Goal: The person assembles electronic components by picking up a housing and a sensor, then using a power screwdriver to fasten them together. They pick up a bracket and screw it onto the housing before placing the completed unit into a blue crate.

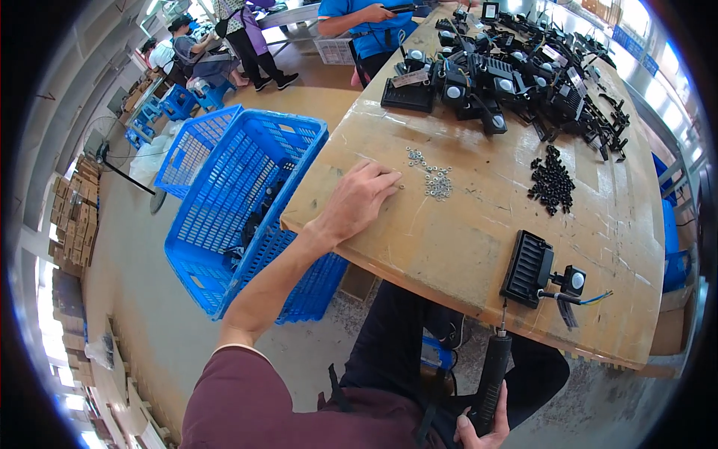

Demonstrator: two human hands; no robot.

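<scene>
My left hand (357,200) rests on the table's left part, its fingers drawn together and pointing right. One small nut (402,186) sits right at its fingertips; whether they grip it is hidden. Just beyond lie loose silvery nuts (438,184) in a small spread. At the lower edge, my right hand (485,428) is wrapped round a black electric screwdriver (493,374), held upright with its bit toward the table. The bit's tip meets the near edge of a black finned floodlight (526,268). A sensor head (573,280) and loose wires (597,298) stick out from that lamp's right side.
Small black parts (552,182) form a heap right of the nuts. Many more sensor floodlights (493,78) crowd the far tabletop (359,135). Blue plastic crates (224,202) stand against the table's left side. A person in a blue shirt (357,30) stands at the far edge.
</scene>
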